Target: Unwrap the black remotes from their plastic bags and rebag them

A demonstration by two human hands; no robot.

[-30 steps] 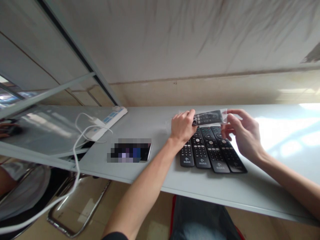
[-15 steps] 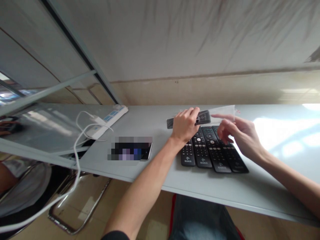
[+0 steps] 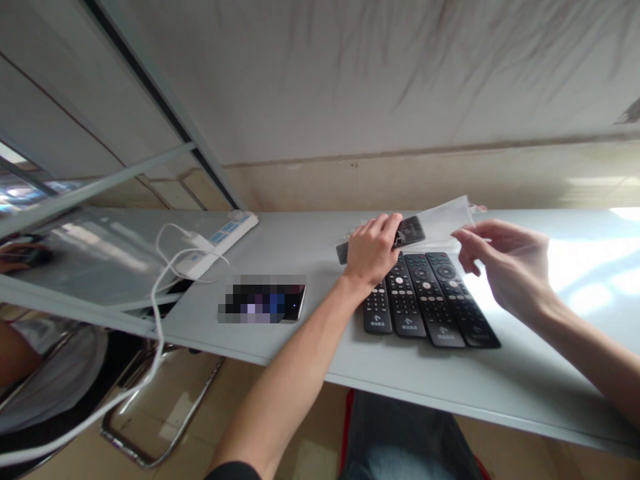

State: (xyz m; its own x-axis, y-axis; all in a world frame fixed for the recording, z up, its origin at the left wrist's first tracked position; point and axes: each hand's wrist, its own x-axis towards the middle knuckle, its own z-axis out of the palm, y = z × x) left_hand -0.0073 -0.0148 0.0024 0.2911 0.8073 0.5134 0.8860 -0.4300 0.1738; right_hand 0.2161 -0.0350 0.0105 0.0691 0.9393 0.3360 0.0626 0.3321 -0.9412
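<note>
My left hand [image 3: 373, 250] is wrapped round a dark remote [image 3: 411, 231] held over the back of the desk. A clear plastic bag [image 3: 447, 222] extends to the right from that remote. The thumb and index finger of my right hand [image 3: 510, 257] are pinched together at the bag's right edge; the contact itself is too small to make out. Below both hands, several black remotes [image 3: 410, 325] lie side by side on the grey desk [image 3: 320, 340], their upper ends partly hidden by my left hand.
A phone [image 3: 295, 303] with a blurred screen lies left of my left forearm. Farther left are a white power strip [image 3: 233, 233] and a white cable [image 3: 156, 313]. Beyond the divider, another person's hand [image 3: 15, 257] shows near a metal-framed chair [image 3: 165, 427].
My right hand has moved right and pulled back from the held remote, uncovering the rightmost remote on the desk. The plastic bag is stretched out farther and higher, and the held remote has tilted slightly.
</note>
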